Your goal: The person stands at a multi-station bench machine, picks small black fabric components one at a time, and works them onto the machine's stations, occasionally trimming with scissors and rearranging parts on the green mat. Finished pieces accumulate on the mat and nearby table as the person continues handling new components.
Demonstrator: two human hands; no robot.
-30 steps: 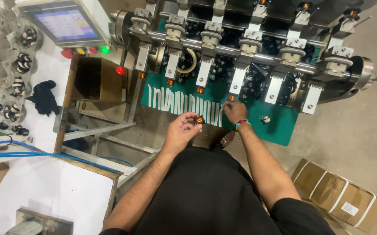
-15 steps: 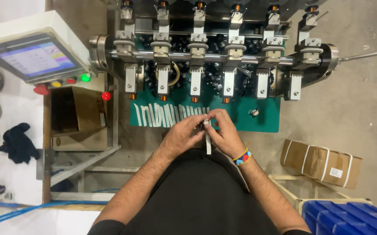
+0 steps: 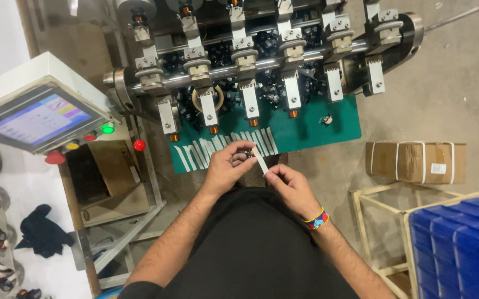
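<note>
White strip (image 3: 261,162) now stretched between both hands.

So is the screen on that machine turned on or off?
On. The touchscreen glows with coloured blocks, and a green button beside it is lit.

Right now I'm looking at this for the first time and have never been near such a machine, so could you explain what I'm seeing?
The picture comes from a camera on the person's head, looking down at their own arms. In front stands a multi-station machine: a steel shaft carrying a row of metal clamp arms. Below it lies a green mat with white strips laid out in a row. At left is a touchscreen control panel with coloured buttons. The left hand pinches a small dark part; I cannot tell its kind. The right hand, with a beaded bracelet on its wrist, holds one white strip against that part. A strapped cardboard box and a blue crate sit at right.
</note>
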